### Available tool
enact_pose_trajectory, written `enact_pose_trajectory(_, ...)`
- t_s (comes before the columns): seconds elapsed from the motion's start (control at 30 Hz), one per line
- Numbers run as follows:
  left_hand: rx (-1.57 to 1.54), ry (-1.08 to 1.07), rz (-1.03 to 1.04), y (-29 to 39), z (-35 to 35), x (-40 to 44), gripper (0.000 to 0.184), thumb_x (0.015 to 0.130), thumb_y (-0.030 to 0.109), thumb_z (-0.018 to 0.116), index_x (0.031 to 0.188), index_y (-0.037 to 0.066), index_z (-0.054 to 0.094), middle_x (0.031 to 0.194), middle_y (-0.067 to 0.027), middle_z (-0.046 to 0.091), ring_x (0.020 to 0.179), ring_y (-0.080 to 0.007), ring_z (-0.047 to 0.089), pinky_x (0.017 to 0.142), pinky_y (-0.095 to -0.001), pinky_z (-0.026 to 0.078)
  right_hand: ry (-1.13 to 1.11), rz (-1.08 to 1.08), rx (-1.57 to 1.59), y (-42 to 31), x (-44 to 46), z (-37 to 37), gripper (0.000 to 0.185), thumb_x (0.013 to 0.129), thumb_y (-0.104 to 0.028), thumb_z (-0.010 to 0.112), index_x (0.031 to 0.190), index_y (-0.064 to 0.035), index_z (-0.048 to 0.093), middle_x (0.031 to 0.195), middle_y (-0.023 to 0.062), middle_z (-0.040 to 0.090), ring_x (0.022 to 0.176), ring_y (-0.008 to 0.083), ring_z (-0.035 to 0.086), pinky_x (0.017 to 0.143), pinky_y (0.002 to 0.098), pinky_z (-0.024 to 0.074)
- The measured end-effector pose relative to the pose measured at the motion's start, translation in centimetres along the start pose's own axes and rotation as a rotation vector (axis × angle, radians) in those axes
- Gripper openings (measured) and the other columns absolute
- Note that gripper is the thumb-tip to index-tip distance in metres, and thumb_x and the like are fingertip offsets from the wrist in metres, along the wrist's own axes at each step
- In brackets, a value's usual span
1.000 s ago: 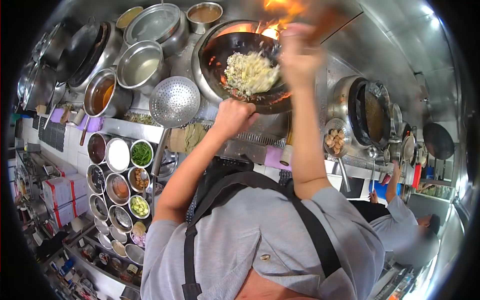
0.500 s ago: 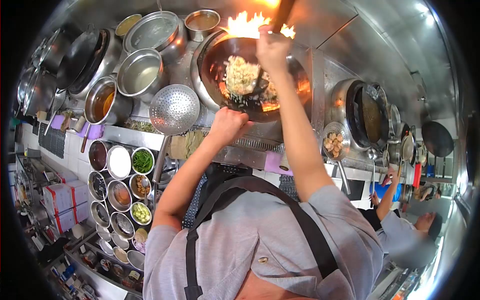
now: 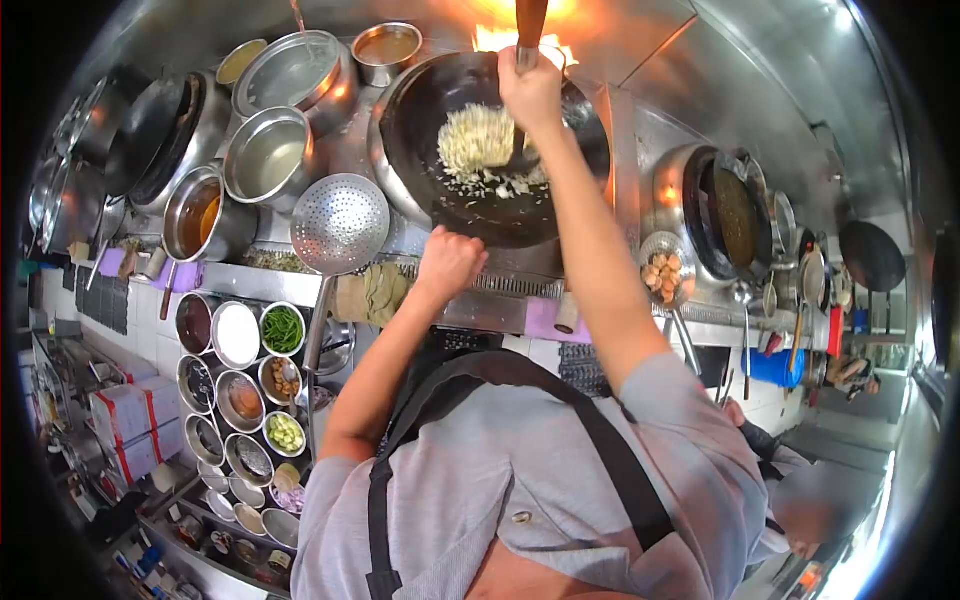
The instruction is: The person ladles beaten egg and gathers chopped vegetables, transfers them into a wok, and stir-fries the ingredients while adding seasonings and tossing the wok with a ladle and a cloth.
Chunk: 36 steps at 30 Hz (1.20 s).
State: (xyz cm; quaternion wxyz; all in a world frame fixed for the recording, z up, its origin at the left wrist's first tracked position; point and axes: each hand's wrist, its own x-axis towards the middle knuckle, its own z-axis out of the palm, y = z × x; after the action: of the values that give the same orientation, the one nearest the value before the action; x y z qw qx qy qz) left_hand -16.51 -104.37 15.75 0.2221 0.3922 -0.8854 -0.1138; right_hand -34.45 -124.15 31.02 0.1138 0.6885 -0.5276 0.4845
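A dark wok [image 3: 480, 222] sits on the burner with pale, finely chopped food [image 3: 474, 138] heaped inside. My right hand [image 3: 531, 92] is wrapped round the upright handle of a wok ladle [image 3: 531, 22]. The ladle's dark head is down in the wok beside the food, partly hidden by my hand and forearm. At the wok's near rim my left hand [image 3: 452, 262] is closed in a fist, gripping the wok's edge; the exact part under the fingers is hidden. A folded cloth [image 3: 385, 292] lies just left of that wrist.
Flames [image 3: 525, 42] rise behind the wok. A perforated strainer [image 3: 340, 224] rests left of it, near pots of liquid [image 3: 268, 155]. Several ingredient bowls [image 3: 237, 335] stand lower left. Right are a small strainer with brown pieces [image 3: 664, 275] and another burner [image 3: 735, 210]. A co-worker [image 3: 800, 500] stands lower right.
The flames have shrunk, and the orange glow inside the wok is gone. The food has settled lower in the wok. The co-worker's raised arm at the right is out of sight.
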Motion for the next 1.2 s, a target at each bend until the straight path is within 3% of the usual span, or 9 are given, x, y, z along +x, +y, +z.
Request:
enact_pose_trajectory(0.23,-0.116,0.062,-0.047,3.6,-5.5,-4.1,0.026,0.076,0.030,0.077,0.066,0.010,0.064,0.066,-0.0118,0.064,0.066,-0.0313,0.067,0.062,-0.0476,0.052,-0.050,0.365,0.881,-3.9,4.7,-12.9,0.024,0.093,-0.026,0.073,0.085,-0.0038,0.067,0.062,-0.0007,0.059,0.050,0.0103,0.055,0.053,0.0283,0.0478)
enact_pose_trajectory(0.43,-0.044,0.024,-0.011,0.5,-0.5,1.8,0.029,0.085,0.030,0.070,0.067,0.010,0.061,0.064,-0.0126,0.064,0.062,-0.0341,0.064,0.066,-0.0462,0.050,0.123,-0.026,0.254,-1.9,-2.0,1.0,0.030,0.095,-0.027,0.068,0.091,0.0029,0.066,0.067,0.0092,0.065,0.053,0.0156,0.057,0.052,0.0331,0.0457)
enact_pose_trajectory(0.6,-0.064,-0.055,-0.074,0.4,-1.9,-7.4,0.028,0.084,0.032,0.070,0.068,0.010,0.067,0.066,-0.0102,0.065,0.064,-0.0322,0.065,0.065,-0.0449,0.052,0.030,0.379,0.660,-1.1,8.9,-10.5,0.045,0.090,-0.041,0.074,0.065,-0.0054,0.065,0.060,0.0023,0.063,0.048,0.0136,0.060,0.044,0.0320,0.0447)
enact_pose_trajectory(0.63,-0.085,-0.012,-0.055,0.9,-3.0,-7.2,0.028,0.083,0.031,0.072,0.067,0.010,0.065,0.065,-0.0097,0.064,0.062,-0.0314,0.064,0.064,-0.0444,0.051,0.096,0.732,0.560,-6.5,10.5,-13.3,0.013,0.098,-0.019,0.065,0.094,-0.0060,0.066,0.054,-0.0054,0.048,0.041,0.0073,0.045,0.035,0.0253,0.0342)
enact_pose_trajectory(0.67,-0.105,0.029,-0.043,1.8,-4.4,-6.9,0.028,0.082,0.031,0.074,0.065,0.010,0.064,0.063,-0.0092,0.063,0.061,-0.0307,0.064,0.062,-0.0439,0.051,0.218,0.403,0.793,-5.7,10.0,-13.5,0.015,0.098,-0.020,0.066,0.092,-0.0053,0.065,0.054,-0.0048,0.050,0.041,0.0070,0.045,0.035,0.0257,0.0325)
enact_pose_trajectory(0.93,-0.124,0.038,-0.048,-0.4,-1.3,-1.5,0.030,0.078,0.028,0.078,0.064,0.008,0.061,0.064,-0.0100,0.063,0.068,-0.0328,0.064,0.066,-0.0487,0.050,-0.058,0.186,0.493,-2.3,3.2,3.0,0.043,0.094,-0.038,0.069,0.071,-0.0018,0.066,0.060,0.0047,0.065,0.048,0.0148,0.058,0.058,0.0297,0.0489)
enact_pose_trajectory(1.0,-0.147,0.057,-0.079,-0.3,0.0,-4.7,0.026,0.078,0.028,0.078,0.066,0.008,0.066,0.067,-0.0100,0.066,0.069,-0.0323,0.067,0.069,-0.0463,0.054,-0.421,0.447,0.300,-1.7,6.6,-2.6,0.026,0.094,-0.024,0.068,0.085,0.0002,0.067,0.061,0.0019,0.063,0.056,0.0120,0.062,0.063,0.0307,0.0509)
enact_pose_trajectory(1.03,-0.128,-0.006,-0.109,0.9,-1.0,-5.8,0.026,0.077,0.027,0.078,0.065,0.008,0.064,0.066,-0.0095,0.065,0.066,-0.0318,0.066,0.066,-0.0461,0.053,-0.256,0.551,0.381,-4.3,7.4,-5.0,0.015,0.097,-0.019,0.066,0.090,-0.0051,0.067,0.061,-0.0027,0.057,0.047,0.0091,0.051,0.042,0.0283,0.0391)
enact_pose_trajectory(1.2,-0.192,0.186,0.051,2.9,-6.9,1.4,0.024,0.082,0.024,0.072,0.067,0.009,0.060,0.062,-0.0112,0.063,0.060,-0.0303,0.064,0.060,-0.0439,0.049,0.170,0.115,0.445,-5.5,3.3,-6.8,0.024,0.095,-0.021,0.068,0.082,-0.0001,0.066,0.064,0.0030,0.063,0.060,0.0123,0.061,0.059,0.0309,0.0481)
